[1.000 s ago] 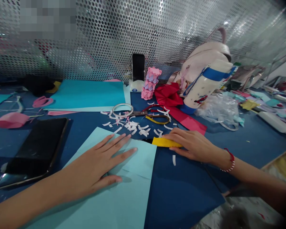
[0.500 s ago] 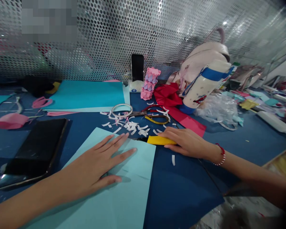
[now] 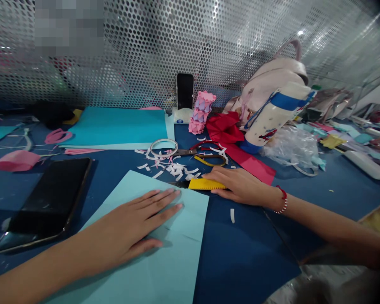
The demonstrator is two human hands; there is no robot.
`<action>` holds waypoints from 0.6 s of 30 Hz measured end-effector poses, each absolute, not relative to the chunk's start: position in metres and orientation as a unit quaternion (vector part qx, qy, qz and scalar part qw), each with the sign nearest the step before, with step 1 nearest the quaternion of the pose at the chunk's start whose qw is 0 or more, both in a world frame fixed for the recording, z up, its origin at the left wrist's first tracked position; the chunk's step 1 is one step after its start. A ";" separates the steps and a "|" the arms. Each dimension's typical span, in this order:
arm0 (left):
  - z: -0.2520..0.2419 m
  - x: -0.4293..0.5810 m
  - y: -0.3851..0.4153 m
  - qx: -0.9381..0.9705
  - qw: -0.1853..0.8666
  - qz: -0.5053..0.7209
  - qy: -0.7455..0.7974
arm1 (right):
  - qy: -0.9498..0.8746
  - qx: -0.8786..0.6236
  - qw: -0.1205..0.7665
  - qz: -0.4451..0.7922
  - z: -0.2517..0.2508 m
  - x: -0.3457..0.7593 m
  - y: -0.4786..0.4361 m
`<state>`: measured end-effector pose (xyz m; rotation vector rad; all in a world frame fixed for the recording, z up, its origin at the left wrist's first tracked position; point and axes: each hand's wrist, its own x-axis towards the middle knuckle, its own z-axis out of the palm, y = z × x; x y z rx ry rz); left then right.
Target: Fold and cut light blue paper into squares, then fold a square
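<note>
My left hand (image 3: 136,221) lies flat with fingers stretched out on a light blue paper sheet (image 3: 164,261) on the blue table. My right hand (image 3: 237,185) grips a yellow tool with a toothed edge (image 3: 205,184), whose tip sits at the sheet's upper right corner. A red and white bracelet (image 3: 282,199) is on my right wrist. White paper snippets (image 3: 177,168) are scattered just beyond both hands.
A black tablet (image 3: 47,202) lies at the left. Scissors (image 3: 205,156), a tape ring (image 3: 163,147), a cyan sheet (image 3: 117,126), red paper (image 3: 237,143), a pink folded figure (image 3: 200,112), an upright phone (image 3: 184,90) and a white bag (image 3: 272,101) stand behind. A perforated metal wall (image 3: 164,46) backs the table.
My right hand has slid the yellow tool leftward, up to the light blue sheet's corner. My left hand has stayed flat on the sheet.
</note>
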<state>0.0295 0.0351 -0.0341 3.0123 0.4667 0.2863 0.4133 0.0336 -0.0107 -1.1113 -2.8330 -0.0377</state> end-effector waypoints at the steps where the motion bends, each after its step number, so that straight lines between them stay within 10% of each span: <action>1: -0.034 0.029 0.035 0.983 0.039 0.094 0.150 | -0.930 -0.364 0.047 -0.015 -0.011 0.412 0.035; 18: -0.037 0.030 0.034 0.980 0.105 0.074 0.153 | -0.939 -0.337 0.061 -0.032 -0.014 0.378 0.066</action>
